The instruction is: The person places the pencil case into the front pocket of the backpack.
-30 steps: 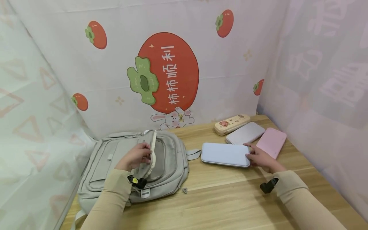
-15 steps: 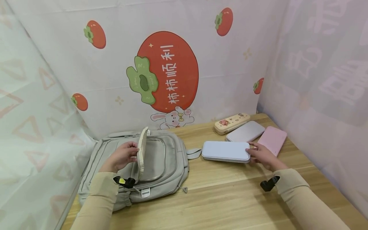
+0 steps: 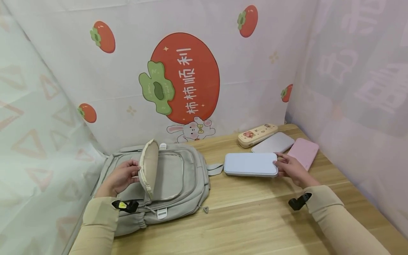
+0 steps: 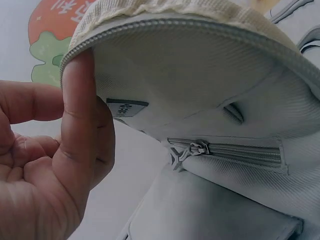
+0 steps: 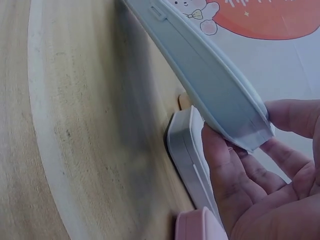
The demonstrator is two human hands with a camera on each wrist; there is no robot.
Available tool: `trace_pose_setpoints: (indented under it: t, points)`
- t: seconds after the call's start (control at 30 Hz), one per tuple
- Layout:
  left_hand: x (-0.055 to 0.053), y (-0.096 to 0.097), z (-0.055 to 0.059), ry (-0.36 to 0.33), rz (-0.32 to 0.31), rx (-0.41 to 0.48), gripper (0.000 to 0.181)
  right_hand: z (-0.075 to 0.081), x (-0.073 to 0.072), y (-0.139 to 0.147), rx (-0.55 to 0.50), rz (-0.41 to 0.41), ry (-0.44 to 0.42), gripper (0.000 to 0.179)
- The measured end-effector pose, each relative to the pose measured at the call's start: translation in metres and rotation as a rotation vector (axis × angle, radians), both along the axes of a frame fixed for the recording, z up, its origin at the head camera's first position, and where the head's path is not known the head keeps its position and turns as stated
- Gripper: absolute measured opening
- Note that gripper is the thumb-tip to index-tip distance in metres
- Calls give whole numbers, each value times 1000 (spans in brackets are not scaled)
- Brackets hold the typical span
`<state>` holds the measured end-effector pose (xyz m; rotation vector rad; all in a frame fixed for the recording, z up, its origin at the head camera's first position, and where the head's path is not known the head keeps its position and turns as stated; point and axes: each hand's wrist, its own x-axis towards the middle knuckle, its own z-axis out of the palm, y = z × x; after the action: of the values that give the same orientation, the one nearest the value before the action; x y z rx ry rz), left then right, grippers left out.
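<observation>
A grey backpack [image 3: 178, 209] lies flat on the left of the table, its front pocket flap [image 3: 149, 168] folded up and away from the pocket. My left hand [image 3: 122, 177] pinches the edge of that flap between thumb and fingers; the left wrist view shows the zipper teeth [image 4: 200, 25] along the edge and a small zipped slot [image 4: 245, 155] below. At the right, my right hand [image 3: 293, 170] grips the short end of a light blue pencil case [image 3: 250, 163]. In the right wrist view this case [image 5: 210, 70] is raised off the wood, thumb on one face and fingers on the other.
Behind the blue case lie a cream printed pencil case [image 3: 258, 135], a silver-grey case [image 3: 274, 142] and a pink case [image 3: 304, 152]. A strap [image 3: 215, 170] sticks out from the backpack toward the blue case. Printed curtains [image 3: 255, 78] enclose the wooden table [image 3: 229, 219].
My left hand has drawn the flap leftward, uncovering the pocket's opening. My right hand has lifted the light blue pencil case slightly off the table.
</observation>
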<state>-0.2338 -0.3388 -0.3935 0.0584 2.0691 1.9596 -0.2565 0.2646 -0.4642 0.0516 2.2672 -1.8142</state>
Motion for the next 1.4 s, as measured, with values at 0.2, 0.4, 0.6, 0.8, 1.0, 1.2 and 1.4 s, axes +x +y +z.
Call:
trace_pose_setpoints:
  t: [0.2,0.4,0.6,0.8,1.0,1.2,1.4]
  points:
    - [2,-2,-1,-1,5,28,15,-1,-4,3,-112,13,-1,66]
    - [4,-4,-1,-3,15,18,14,0,-5,3,-291,64,-24,69]
    - [5,-6,0,5,12,25,12,0,-9,-3,-316,72,-30,71]
    - [4,-7,-1,8,23,28,12,5,-13,-7,-288,83,-35,69]
    - [6,-9,-4,12,21,26,15,7,-17,-13,-248,136,-32,68]
    - [6,-9,-5,14,20,47,13,10,-19,-19,-258,144,-37,69]
    - [6,-9,-3,18,23,56,16,14,-19,-26,-274,145,-38,68]
